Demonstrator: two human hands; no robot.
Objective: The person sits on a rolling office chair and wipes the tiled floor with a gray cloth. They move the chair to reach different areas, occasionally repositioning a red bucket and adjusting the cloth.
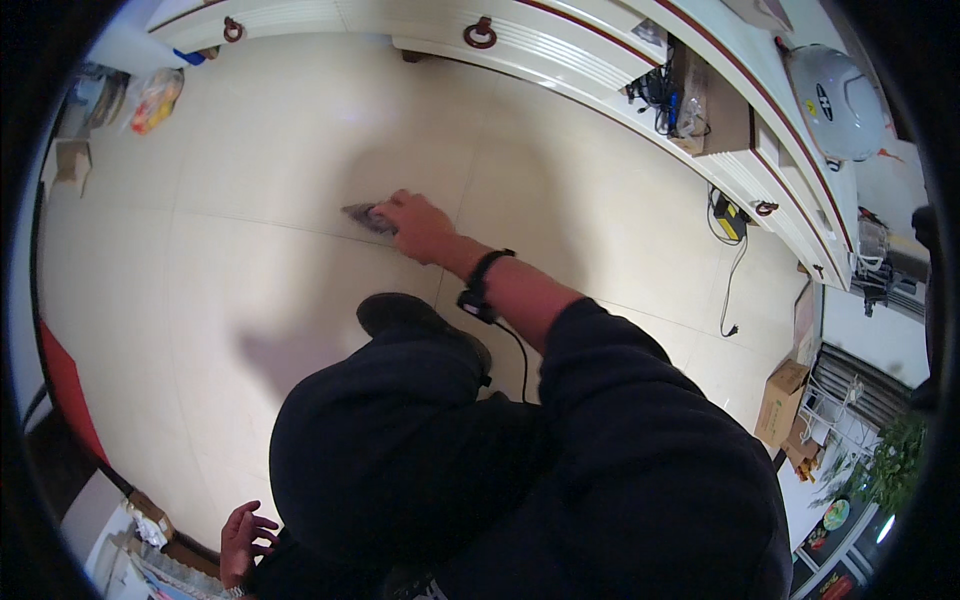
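Observation:
My right hand (420, 227) presses a dark grey cloth (369, 217) against the pale tiled floor (262, 150). The cloth is bunched under the fingers, and one pointed end sticks out to the left. On that wrist sits a black band with a small device (478, 306), from which a black cable runs down. At the lower left, my left hand (244, 534) hangs beside my bent knee with its fingers apart and nothing in them. A shoe (401, 311) shows under the knee.
White drawers (435, 34) with ring handles line the far side. One open compartment holds tangled cables (656, 90). A yellow-and-black box (729, 217) trails a cord with a plug (729, 330). A cardboard box (780, 401) stands at right, a plastic bag (157, 101) at upper left.

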